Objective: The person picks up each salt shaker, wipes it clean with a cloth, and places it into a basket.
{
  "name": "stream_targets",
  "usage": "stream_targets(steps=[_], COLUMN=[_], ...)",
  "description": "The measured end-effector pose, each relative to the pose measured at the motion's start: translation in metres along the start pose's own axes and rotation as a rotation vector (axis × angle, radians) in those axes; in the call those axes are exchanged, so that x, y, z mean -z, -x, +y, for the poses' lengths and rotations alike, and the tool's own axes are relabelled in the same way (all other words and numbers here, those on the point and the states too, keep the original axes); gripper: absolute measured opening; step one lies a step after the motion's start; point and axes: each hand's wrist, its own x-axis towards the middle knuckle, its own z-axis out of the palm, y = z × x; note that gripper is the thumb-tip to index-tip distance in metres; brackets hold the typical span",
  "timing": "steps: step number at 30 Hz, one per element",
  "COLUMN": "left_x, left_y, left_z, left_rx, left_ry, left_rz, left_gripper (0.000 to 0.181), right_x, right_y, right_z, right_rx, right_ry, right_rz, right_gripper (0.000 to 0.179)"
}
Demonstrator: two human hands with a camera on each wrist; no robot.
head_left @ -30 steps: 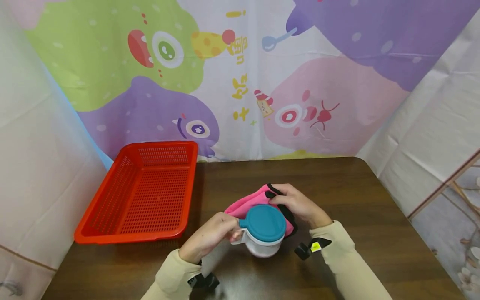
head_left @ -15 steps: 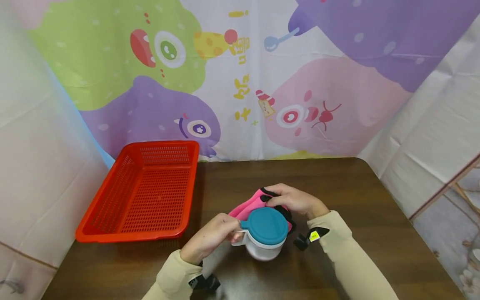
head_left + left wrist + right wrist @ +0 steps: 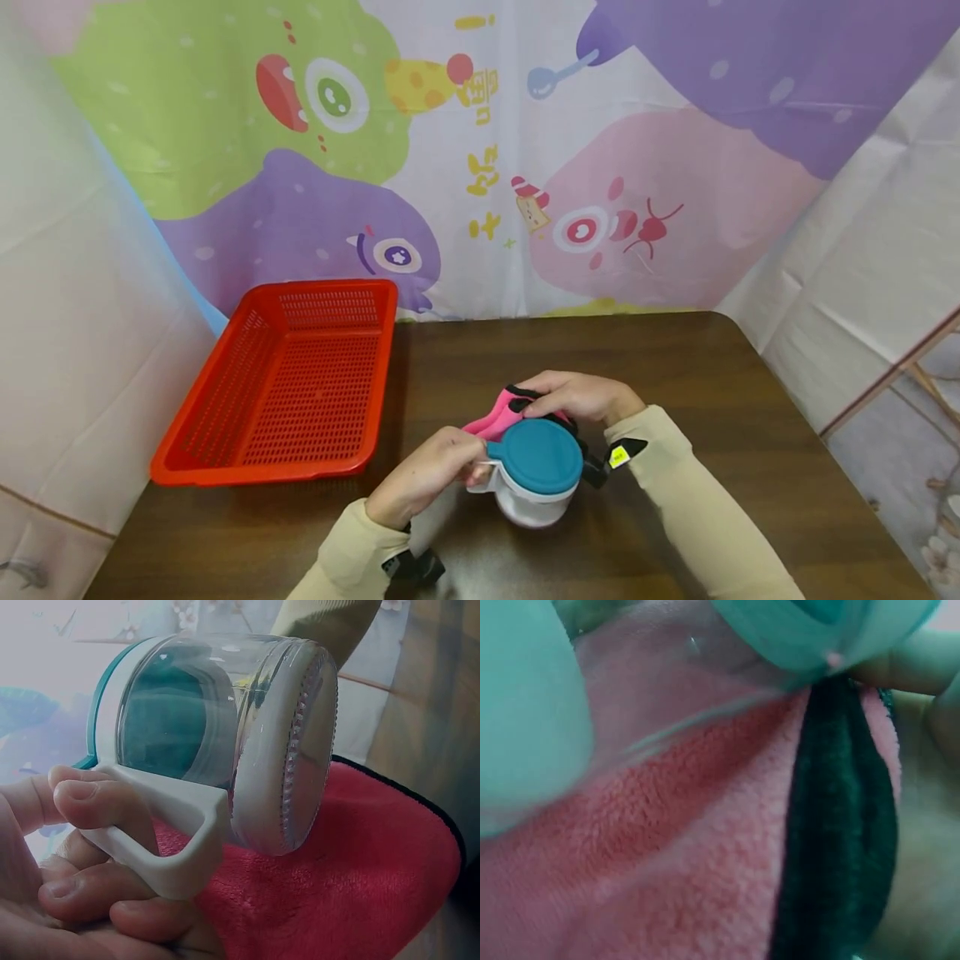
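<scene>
A clear jar (image 3: 225,712) with a teal lid (image 3: 542,455) and a white handle (image 3: 184,847) is held above the table, tilted. My left hand (image 3: 429,473) grips it by the handle, fingers curled through and around the loop in the left wrist view. A pink plush cloth (image 3: 337,877) with black edging lies against the jar's far side. My right hand (image 3: 585,396) pinches the folded cloth (image 3: 495,418) behind the lid. The right wrist view shows the cloth's pile (image 3: 697,847) close up against the jar's clear wall; that view is blurred.
A red slotted plastic basket (image 3: 318,392) stands at the left of the brown wooden table (image 3: 675,358). Behind the table hangs a curtain (image 3: 480,275) printed with cartoon figures. White cloth walls rise at both sides.
My right hand has moved a little left, drawing the cloth along the jar's far side. The jar has shifted slightly right and toward me, still in my left hand.
</scene>
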Motion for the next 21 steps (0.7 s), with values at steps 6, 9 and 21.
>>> stream_targets(steps=[6,9,21], left_x=[-0.001,-0.002,0.001], left_y=[0.0,0.0,0.001], left_z=[0.0,0.0,-0.001], left_rx=[0.002,-0.008,-0.008], left_ry=[-0.012,-0.015,-0.036], left_rz=[0.007,0.005,0.003], left_gripper=[0.029,0.028,0.026], right_x=[0.0,-0.001,-0.004], right_y=[-0.004,-0.004,0.0], right_z=[0.003,0.0,-0.012], right_rx=[-0.001,0.008,-0.004], right_ry=[-0.13,-0.111,0.006], right_rz=[-0.052,-0.048,-0.011], right_gripper=[0.044,0.045,0.045])
